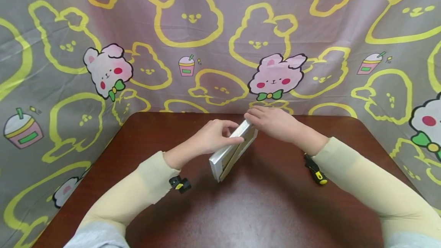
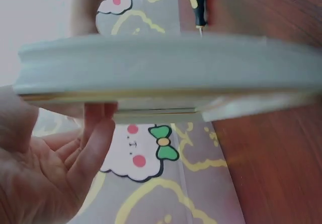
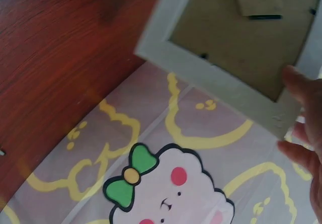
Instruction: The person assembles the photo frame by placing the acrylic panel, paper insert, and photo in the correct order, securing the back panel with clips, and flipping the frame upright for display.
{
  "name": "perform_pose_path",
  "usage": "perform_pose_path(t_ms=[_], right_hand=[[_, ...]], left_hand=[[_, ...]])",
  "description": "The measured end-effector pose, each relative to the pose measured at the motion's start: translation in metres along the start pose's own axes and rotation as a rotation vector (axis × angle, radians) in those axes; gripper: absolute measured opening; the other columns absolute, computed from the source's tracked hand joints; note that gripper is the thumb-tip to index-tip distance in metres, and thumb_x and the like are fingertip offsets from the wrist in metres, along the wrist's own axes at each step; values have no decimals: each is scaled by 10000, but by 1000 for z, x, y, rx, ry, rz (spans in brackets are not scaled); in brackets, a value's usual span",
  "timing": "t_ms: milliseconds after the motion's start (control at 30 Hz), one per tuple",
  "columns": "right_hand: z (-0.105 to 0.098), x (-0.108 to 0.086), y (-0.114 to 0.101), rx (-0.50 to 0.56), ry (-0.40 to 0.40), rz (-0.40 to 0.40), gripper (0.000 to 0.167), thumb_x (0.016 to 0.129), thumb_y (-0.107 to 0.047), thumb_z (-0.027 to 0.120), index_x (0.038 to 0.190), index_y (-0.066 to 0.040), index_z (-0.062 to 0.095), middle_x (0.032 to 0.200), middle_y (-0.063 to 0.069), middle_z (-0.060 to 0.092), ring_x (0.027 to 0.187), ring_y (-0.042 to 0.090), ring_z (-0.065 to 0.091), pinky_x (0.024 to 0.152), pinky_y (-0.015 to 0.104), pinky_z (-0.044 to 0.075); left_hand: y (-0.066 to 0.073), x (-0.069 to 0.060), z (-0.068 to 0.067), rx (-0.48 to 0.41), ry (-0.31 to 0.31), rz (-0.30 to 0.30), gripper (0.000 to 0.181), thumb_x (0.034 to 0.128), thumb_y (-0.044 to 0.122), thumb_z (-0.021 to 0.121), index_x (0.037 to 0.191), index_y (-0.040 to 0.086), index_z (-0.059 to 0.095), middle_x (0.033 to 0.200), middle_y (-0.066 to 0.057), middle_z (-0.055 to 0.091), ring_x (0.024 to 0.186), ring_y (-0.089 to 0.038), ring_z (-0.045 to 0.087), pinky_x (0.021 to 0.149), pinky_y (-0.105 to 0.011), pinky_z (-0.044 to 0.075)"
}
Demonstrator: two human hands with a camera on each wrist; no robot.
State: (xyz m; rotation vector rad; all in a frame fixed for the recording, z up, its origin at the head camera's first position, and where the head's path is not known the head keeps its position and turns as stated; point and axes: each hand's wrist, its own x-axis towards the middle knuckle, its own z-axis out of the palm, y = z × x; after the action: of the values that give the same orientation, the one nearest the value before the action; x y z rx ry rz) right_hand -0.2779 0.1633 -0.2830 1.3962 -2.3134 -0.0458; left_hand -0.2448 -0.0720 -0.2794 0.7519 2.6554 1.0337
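Note:
A white picture frame is held tilted above the table, between both hands. Its brown backing board, with small dark tabs and a stand flap, shows in the right wrist view. My left hand grips the near part of the frame, thumb on one side and fingers on the other. At the far end, my right hand holds a corner; its thumb rests on the back in the right wrist view. Seen edge-on in the left wrist view, the frame hides part of my left hand.
A black-and-yellow screwdriver lies by the right forearm. Another small black-and-yellow object is beside the left cuff, its kind unclear. The dark red-brown table is bordered by a patterned cloth at the back and sides.

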Motion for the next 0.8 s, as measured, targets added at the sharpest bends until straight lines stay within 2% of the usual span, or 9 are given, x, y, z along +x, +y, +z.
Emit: perform_pose_path(t_ms=[100,267,333,433,600,700,800], right_hand=[[-1,-4,2,-20,66,-15,421,815,4,758,1178,-28,547,1172,135,607,1095,292,572,825,434,531],[2,-11,8,-59,207,-67,498,762,46,785,1191,6,537,1209,170,594,1131,322,561,899,468,493],[4,-14,11,-67,264,-93,511,746,62,790,1191,20,542,1207,183,593,1126,332,563,908,474,487],[6,-17,13,-77,323,-116,518,744,57,793,1196,34,541,1215,195,595,1132,340,569,903,482,488],[7,-21,15,-98,389,-119,552,714,23,831,1192,38,554,1210,191,615,1122,350,588,857,498,503],[6,-23,15,-107,415,-107,528,735,14,819,1194,51,559,1214,195,615,1118,361,589,854,504,502],[7,-24,16,-98,438,-97,453,798,-13,778,1189,68,564,1217,208,613,1114,371,593,855,515,499]], left_hand=[[-7,-3,-5,-101,38,-15,416,904,341,702,1236,96,646,799,-27,657,653,-169,626,569,-296,519],[-28,-6,-13,-305,94,-45,357,983,316,586,1214,49,641,864,-105,691,691,-265,651,619,-322,535],[-38,-7,-15,-337,107,-66,365,997,307,560,1225,29,626,898,-137,693,760,-301,657,671,-349,542],[-54,-7,-14,-330,102,-106,378,1003,296,546,1246,13,605,1007,-158,686,917,-315,654,785,-423,532],[-81,-4,0,-364,18,-216,433,1001,305,548,1300,-8,548,1159,-194,646,1057,-335,628,892,-491,489],[-92,-4,10,-441,-63,-276,494,1014,333,509,1348,-31,495,1164,-187,634,1037,-300,635,870,-459,510],[-99,-7,17,-569,-173,-287,520,1041,346,434,1361,-63,467,1119,-186,640,997,-297,648,836,-444,528]])
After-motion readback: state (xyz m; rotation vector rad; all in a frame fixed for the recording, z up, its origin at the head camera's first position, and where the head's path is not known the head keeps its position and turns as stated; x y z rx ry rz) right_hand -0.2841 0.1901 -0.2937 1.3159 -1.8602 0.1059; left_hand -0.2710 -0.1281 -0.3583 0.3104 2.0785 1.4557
